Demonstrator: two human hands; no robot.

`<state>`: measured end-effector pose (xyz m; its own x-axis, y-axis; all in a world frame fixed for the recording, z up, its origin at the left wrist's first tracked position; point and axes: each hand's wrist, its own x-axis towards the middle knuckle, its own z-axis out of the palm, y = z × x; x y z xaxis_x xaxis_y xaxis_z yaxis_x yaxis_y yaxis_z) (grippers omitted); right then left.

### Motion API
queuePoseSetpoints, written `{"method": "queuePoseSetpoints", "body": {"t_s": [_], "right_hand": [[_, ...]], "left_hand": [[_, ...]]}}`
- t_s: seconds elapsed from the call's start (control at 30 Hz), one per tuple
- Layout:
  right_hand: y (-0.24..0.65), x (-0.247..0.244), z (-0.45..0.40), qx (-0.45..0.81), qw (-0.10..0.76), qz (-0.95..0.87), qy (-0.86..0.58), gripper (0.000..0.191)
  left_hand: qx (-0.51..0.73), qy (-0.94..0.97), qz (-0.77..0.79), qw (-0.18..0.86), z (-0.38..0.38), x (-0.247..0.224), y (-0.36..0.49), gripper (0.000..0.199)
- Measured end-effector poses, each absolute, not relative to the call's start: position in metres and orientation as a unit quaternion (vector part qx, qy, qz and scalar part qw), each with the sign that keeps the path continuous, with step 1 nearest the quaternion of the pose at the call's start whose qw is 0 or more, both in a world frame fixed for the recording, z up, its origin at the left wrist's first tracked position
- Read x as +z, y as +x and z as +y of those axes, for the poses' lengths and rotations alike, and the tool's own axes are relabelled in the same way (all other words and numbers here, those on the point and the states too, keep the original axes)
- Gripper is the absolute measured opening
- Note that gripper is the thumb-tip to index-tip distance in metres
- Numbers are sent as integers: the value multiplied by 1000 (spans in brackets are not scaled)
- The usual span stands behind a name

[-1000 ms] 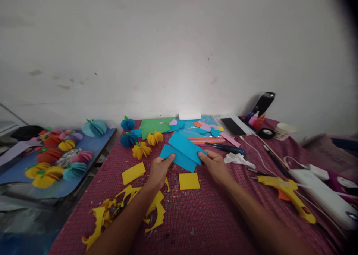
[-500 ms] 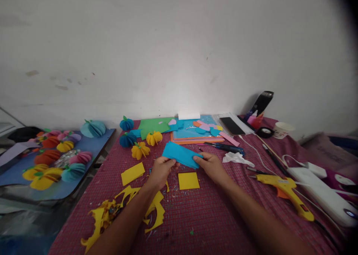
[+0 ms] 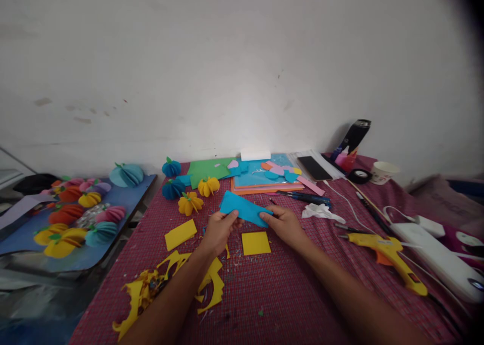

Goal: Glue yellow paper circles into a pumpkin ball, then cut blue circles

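A folded piece of blue paper point(image 3: 245, 208) is held level above the cloth-covered table between both hands. My left hand point(image 3: 220, 229) pinches its left end, thumb on top. The right end is gripped by my right hand point(image 3: 284, 225), also with the thumb on top; the fingers beneath are partly hidden. Just below lies a yellow paper square point(image 3: 256, 243), and a yellow paper rectangle point(image 3: 180, 235) rests left of my left hand. Cut yellow paper scraps point(image 3: 141, 294) lie in a heap around my left forearm.
Yellow and blue paper pumpkins point(image 3: 190, 203) stand at the back left. Stacked coloured sheets point(image 3: 264, 187) lie behind my hands. At right are a yellow glue gun point(image 3: 389, 251), a white power strip point(image 3: 434, 259) and a phone point(image 3: 314, 168). More paper pumpkins fill a blue side table point(image 3: 124, 219).
Both hands keep hold of the blue paper, which has flattened slightly. The view has shifted a little; nothing else has visibly moved.
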<state>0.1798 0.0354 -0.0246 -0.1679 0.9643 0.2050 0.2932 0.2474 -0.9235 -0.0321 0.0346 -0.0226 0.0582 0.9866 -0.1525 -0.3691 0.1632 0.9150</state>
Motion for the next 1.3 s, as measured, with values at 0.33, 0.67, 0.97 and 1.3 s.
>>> {"method": "queuePoseSetpoints", "body": {"t_s": [0.33,0.67,0.97,1.3], "right_hand": [[177,-24,36,470,514,-573,-432,42],[180,-20,33,420,442,-644,-463,26],[179,-21,33,431,450,-619,-479,21],[178,-22,34,439,448,-610,-485,22]], "left_hand": [[533,361,436,629,34,-22,-32,41],[526,375,427,633,34,-25,-33,39],[519,401,423,625,34,-27,-34,39],[510,412,427,623,33,-28,-33,43]]}}
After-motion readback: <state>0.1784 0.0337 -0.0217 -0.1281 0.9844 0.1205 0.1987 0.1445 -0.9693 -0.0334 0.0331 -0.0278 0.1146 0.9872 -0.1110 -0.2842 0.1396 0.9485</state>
